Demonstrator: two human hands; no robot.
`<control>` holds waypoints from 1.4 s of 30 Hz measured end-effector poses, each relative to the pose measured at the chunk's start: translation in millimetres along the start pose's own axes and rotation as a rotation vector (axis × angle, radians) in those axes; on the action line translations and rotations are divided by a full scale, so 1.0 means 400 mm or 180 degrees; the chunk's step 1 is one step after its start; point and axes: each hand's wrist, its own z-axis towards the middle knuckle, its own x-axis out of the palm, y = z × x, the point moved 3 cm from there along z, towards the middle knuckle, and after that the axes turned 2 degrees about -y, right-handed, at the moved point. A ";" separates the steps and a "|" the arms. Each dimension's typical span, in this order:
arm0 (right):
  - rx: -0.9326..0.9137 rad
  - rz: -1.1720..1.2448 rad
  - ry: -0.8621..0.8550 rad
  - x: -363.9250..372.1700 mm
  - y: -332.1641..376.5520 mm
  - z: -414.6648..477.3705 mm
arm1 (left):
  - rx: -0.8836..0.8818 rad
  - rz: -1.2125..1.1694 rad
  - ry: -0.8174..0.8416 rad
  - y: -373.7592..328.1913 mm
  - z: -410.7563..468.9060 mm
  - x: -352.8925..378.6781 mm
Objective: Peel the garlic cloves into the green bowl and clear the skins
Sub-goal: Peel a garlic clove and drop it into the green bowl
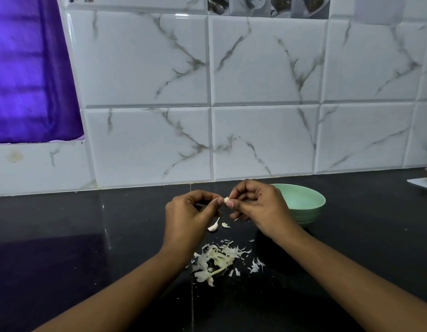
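Left hand (190, 212): from my remote seat I see thumb and forefinger pinching one end of a small garlic clove (226, 200).
Right hand (260, 207): fingers curled, pinching the clove's other end.
Clove: held in the air between both hands, above the black countertop (63, 236).
Green bowl (306, 202): on the countertop just behind my right hand, partly hidden by it.
Loose clove (213, 227): lying below the hands, a skin scrap (225, 225) beside it.
Skins (217, 262): a papery heap between the forearms.
Backdrop: marble-veined wall tiles (267, 68), with a purple curtain (27, 68) at left.
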 end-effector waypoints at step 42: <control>-0.1301 -0.1177 -0.0174 -0.013 0.021 -0.006 | -0.0523 -0.0905 0.0284 -0.017 -0.007 0.009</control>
